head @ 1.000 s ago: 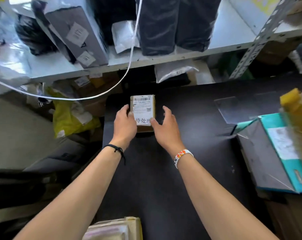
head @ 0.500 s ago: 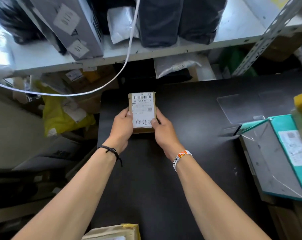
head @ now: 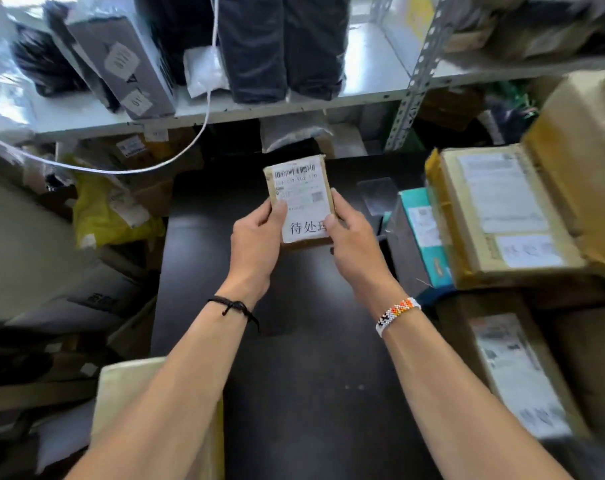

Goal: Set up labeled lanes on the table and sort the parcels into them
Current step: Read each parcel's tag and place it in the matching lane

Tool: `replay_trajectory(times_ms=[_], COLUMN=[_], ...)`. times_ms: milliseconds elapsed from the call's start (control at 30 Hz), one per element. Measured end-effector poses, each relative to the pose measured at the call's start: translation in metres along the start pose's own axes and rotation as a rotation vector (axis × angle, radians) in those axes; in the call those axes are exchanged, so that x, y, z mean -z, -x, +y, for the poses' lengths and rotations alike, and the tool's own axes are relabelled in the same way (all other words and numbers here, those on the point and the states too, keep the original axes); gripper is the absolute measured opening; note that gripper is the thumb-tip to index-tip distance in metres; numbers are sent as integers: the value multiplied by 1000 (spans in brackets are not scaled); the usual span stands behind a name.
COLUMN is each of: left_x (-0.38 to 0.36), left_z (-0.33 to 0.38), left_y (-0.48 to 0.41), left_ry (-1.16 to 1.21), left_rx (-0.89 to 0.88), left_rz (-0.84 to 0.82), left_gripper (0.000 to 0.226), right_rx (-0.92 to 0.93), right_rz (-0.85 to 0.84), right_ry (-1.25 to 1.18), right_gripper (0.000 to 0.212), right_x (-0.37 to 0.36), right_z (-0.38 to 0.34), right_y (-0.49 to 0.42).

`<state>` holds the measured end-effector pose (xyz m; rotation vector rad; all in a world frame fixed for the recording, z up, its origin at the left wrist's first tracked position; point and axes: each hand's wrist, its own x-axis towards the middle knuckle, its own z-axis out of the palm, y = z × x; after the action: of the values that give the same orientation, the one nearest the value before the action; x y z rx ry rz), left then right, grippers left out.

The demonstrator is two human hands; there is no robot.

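Note:
A small brown parcel [head: 303, 192] with a barcode label and a white slip of printed characters is held up over the black table [head: 294, 341]. My left hand [head: 256, 242] grips its left edge, thumb on the label. My right hand [head: 354, 239] grips its right edge, thumb over the slip. A stack of larger parcels sits at the right: a taped cardboard box [head: 509, 216] on top of a teal and grey box [head: 420, 233]. Another labeled box [head: 523, 372] lies lower right.
A metal shelf [head: 294, 98] behind the table carries dark bags and a grey box [head: 121, 64]. A white strap [head: 204, 126] hangs across in front. A yellow bag [head: 103, 213] and cartons crowd the floor at left. A pale parcel [head: 131, 393] lies at the table's near-left corner.
Both hands have closed on the small parcel and lifted it off the table toward me. The view has swung right, bringing the cardboard box stack into sight.

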<state>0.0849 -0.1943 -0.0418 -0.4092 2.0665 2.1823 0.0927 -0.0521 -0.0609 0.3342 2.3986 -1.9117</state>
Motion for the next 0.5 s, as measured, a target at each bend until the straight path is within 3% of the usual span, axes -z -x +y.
replay_trajectory(times_ms=[167, 433, 500], left_x=[-45, -111, -125], left_z=[-5, -7, -9], left_y=[84, 181, 202], left_ry=[26, 45, 41], left_rx=[-56, -46, -48], left_rz=[79, -7, -20], left_gripper=[23, 22, 19], right_rx=[53, 58, 58], right_rz=[24, 101, 121], right_ry=[36, -12, -79], right_gripper=[46, 52, 45], right_x=[63, 156, 174], right_z=[4, 24, 26], right_y=[69, 163, 179])
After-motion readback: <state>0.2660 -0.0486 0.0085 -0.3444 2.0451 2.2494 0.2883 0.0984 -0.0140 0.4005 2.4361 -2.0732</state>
